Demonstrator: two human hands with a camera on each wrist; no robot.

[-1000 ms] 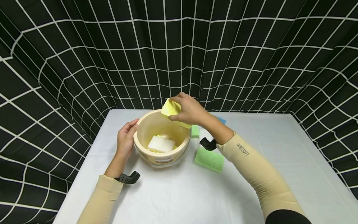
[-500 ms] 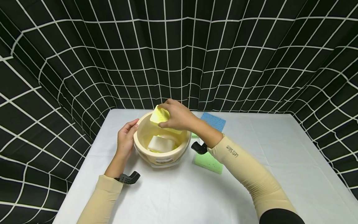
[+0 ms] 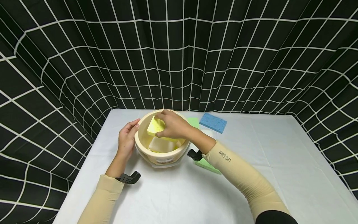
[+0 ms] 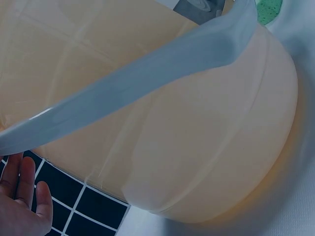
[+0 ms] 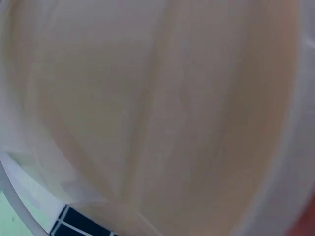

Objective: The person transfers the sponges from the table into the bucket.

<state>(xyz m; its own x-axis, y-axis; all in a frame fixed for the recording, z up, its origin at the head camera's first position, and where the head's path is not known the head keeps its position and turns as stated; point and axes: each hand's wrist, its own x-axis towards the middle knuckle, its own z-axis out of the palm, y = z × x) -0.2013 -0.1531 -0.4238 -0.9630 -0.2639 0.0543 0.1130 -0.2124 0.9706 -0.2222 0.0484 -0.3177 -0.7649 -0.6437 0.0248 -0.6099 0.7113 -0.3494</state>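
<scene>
In the head view, the right hand (image 3: 173,124) pinches a yellow sponge (image 3: 154,127) between thumb and fingers, tilted within the mouth of a cream bucket (image 3: 142,137). Below it, inside, lies a white sponge (image 3: 160,145); whether they touch is unclear. The left hand (image 3: 127,138) rests its fairly straight fingers on the bucket's left side. To the right lie a far green sponge (image 3: 194,122), a blue sponge (image 3: 213,123) and a near green sponge (image 3: 207,165), partly hidden by the right arm. A tilted sponge could catch the rim or wedge against the wall; a hard push against that light left-side support might tip the bucket.

In the left wrist view, loose fingers sit beside the handle (image 4: 147,89), which could shift if knocked.

The right wrist view shows mostly blurred bucket wall; it cannot confirm the right hand's hold.
</scene>
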